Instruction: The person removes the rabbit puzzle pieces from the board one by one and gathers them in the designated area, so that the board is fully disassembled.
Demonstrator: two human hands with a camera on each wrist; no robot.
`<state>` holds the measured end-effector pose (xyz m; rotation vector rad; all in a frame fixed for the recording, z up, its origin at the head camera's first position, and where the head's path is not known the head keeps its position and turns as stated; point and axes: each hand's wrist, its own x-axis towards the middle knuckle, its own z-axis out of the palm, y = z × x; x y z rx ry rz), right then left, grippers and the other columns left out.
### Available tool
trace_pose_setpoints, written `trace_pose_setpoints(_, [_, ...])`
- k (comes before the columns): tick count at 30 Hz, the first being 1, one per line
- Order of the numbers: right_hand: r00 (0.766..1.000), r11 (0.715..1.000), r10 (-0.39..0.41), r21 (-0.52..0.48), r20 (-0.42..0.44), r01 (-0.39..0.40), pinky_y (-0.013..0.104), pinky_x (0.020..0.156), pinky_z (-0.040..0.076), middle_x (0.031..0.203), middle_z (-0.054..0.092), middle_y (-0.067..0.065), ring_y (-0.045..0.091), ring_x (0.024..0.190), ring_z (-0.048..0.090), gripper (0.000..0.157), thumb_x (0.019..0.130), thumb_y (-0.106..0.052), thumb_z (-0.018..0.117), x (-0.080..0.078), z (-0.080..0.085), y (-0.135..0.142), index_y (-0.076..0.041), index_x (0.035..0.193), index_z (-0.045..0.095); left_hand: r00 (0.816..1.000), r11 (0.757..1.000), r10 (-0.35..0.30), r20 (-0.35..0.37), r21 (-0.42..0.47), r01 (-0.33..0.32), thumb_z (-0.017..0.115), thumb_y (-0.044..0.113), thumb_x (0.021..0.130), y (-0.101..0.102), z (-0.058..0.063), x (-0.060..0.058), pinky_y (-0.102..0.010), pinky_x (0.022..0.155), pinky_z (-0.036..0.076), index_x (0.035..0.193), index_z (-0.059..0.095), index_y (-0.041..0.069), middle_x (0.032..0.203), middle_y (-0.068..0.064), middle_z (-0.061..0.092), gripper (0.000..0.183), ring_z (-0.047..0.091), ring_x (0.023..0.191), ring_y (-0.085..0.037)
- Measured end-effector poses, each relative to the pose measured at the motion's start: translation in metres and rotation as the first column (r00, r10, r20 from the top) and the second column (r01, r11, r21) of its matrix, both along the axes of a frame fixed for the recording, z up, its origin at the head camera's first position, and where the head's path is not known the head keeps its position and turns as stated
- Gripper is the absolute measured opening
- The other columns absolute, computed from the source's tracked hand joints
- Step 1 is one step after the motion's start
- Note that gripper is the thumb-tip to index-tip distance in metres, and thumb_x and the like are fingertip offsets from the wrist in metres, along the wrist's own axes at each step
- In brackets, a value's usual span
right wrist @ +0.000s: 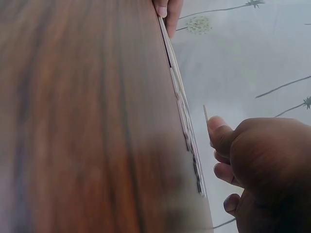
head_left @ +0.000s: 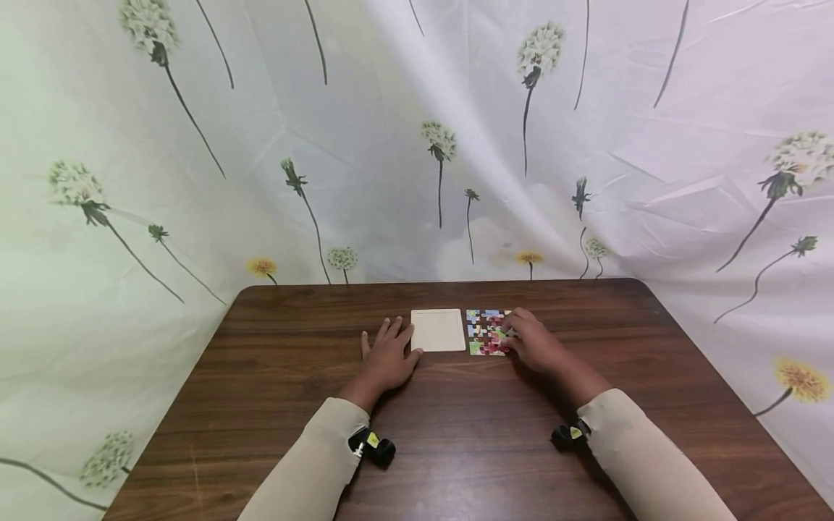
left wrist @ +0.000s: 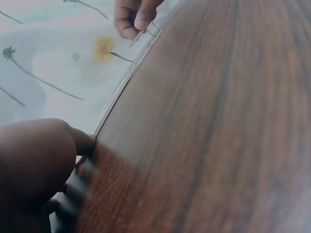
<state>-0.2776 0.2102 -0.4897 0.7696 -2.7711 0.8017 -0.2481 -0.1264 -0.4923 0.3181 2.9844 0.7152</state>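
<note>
My left hand [head_left: 389,359] lies with its fingers spread, thumb and fingertips at the left edge of a pale square puzzle tray [head_left: 439,331]. The left wrist view shows that thumb [left wrist: 83,141] against the tray's thin edge. Colourful jigsaw pieces [head_left: 478,347] lie in rows just right of the tray, with small gaps among them. Above their right side is my right hand [head_left: 536,343], which hides some of them. In the right wrist view, its thumb and finger pinch a thin jigsaw piece [right wrist: 205,113] edge-on, raised above the tabletop; its picture does not show.
The dark wooden table [head_left: 313,318] has rounded far corners. A white cloth [head_left: 384,217] printed with dandelions hangs behind it and at both sides. Each wrist carries a small black camera [head_left: 379,450] on a strap, below the beige sleeves [head_left: 313,456].
</note>
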Motion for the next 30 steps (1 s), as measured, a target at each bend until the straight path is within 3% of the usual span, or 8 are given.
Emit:
trace_pose_setpoints(9, [0.998,0.999,-0.044,0.017,0.038,0.043,0.051,0.093,0.054,0.113,0.061,0.012,0.032,0.110,0.059,0.007,0.103,-0.005,0.074,0.008,0.001,0.014,-0.004,0.105,0.068,1.000,1.000,0.000,-0.006,0.007,0.000,0.056,0.043,0.113,-0.001,0.001,0.001,-0.079,0.131,0.004,0.169,0.044,0.018,0.182,-0.013,0.028,0.062,0.019,0.171,-0.039])
trace_pose_setpoints(30, [0.995,0.998,-0.060,0.038,0.079,0.057,0.054,0.099,0.055,0.115,0.064,0.010,0.030,0.113,0.060,0.005,0.102,-0.006,0.076,0.018,0.000,0.033,-0.007,0.103,0.070,1.000,1.000,0.002,0.007,0.003,-0.002,0.056,0.043,0.113,0.001,0.003,0.003,-0.078,0.132,0.004,0.169,0.044,0.018,0.182,-0.013,0.028,0.062,0.018,0.171,-0.038])
